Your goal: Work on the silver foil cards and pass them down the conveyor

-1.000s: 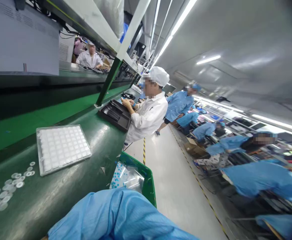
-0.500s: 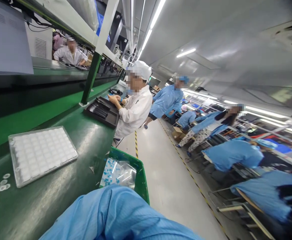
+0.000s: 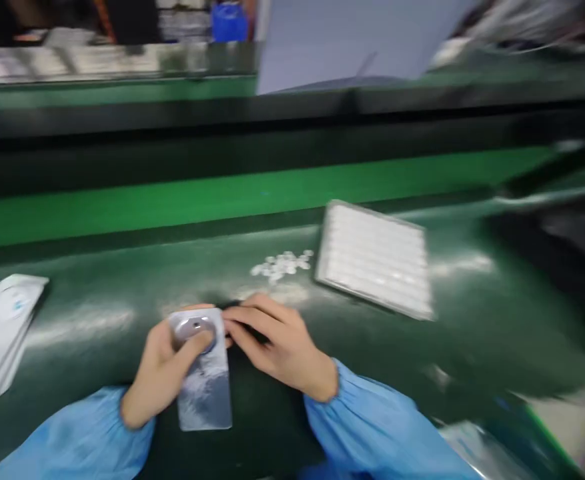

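My left hand [image 3: 167,370] is wrapped round a flat silver-grey rectangular panel [image 3: 206,397], which looks like a phone back cover. The thumb presses on a round ring-shaped part near the panel's top end. At the panel's upper right edge, the fingers of my right hand [image 3: 277,343] are pinched together. Motion blur hides whether they grip the edge or something small there. Beyond the hands lie several small white rings [image 3: 282,265], loose on the green bench [image 3: 122,360].
A clear tray filled with rows of white round pieces [image 3: 376,260] lies right of the rings. Stacked pale panels [image 3: 5,340] are at the far left. A green bin [image 3: 547,427] holding plastic bags is at the lower right. A pale sheet [image 3: 357,43] hangs above the bench.
The view has swung from the aisle and co-workers on the right to the bench in front. Both my hands and the grey panel now show; before, only a blue sleeve did.
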A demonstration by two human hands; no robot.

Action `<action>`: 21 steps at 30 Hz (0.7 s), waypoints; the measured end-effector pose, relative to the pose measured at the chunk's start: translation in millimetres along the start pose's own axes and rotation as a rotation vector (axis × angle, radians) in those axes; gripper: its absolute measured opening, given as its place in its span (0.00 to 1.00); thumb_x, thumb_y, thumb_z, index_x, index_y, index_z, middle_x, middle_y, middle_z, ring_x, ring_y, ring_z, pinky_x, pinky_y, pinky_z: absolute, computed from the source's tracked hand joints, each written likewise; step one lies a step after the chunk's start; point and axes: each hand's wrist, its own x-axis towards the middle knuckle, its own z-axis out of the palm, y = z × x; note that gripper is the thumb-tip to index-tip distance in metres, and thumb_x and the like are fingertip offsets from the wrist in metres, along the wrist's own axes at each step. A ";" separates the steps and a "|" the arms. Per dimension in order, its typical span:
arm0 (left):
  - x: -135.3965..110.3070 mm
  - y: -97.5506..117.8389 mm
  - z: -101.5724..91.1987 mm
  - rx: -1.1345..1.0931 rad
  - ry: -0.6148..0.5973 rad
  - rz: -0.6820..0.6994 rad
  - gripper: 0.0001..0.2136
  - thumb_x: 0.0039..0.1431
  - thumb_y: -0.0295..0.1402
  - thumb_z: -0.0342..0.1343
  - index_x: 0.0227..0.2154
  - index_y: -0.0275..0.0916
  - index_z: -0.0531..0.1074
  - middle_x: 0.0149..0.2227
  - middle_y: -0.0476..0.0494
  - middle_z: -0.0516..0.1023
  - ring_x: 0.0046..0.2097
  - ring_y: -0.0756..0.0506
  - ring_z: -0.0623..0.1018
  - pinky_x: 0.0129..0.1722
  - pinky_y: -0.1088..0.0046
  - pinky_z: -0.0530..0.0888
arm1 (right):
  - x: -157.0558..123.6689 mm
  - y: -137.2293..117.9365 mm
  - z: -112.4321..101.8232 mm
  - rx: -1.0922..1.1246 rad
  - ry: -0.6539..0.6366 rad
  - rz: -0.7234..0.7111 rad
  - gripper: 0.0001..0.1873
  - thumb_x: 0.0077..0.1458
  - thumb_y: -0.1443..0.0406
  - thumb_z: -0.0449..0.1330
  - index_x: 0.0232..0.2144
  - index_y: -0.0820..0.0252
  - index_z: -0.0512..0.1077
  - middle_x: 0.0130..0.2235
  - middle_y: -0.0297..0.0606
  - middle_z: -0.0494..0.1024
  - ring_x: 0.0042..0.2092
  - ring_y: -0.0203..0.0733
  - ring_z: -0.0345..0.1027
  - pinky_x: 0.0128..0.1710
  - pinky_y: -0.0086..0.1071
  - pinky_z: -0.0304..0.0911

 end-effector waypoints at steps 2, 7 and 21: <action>2.2 -1.5 1.1 0.004 -0.023 0.020 0.15 0.59 0.36 0.67 0.46 0.34 0.79 0.41 0.40 0.85 0.41 0.41 0.83 0.42 0.69 0.79 | -1.1 2.8 -2.1 -0.050 -0.033 -0.087 0.09 0.68 0.69 0.59 0.46 0.57 0.78 0.37 0.39 0.80 0.35 0.37 0.76 0.32 0.28 0.71; 3.5 0.7 5.5 -0.050 -0.116 0.054 0.15 0.63 0.35 0.63 0.50 0.37 0.77 0.45 0.40 0.84 0.46 0.42 0.82 0.46 0.68 0.80 | -9.0 -1.5 2.9 -0.123 -0.074 -0.135 0.13 0.67 0.72 0.59 0.50 0.58 0.77 0.36 0.39 0.80 0.32 0.36 0.74 0.28 0.27 0.69; 1.1 -8.0 4.5 -0.108 -0.244 0.075 0.21 0.60 0.27 0.59 0.57 0.38 0.71 0.36 0.47 0.79 0.34 0.48 0.78 0.35 0.75 0.77 | -11.5 1.4 4.8 -0.165 -0.130 -0.119 0.11 0.66 0.72 0.62 0.47 0.56 0.78 0.39 0.39 0.82 0.34 0.38 0.77 0.29 0.30 0.72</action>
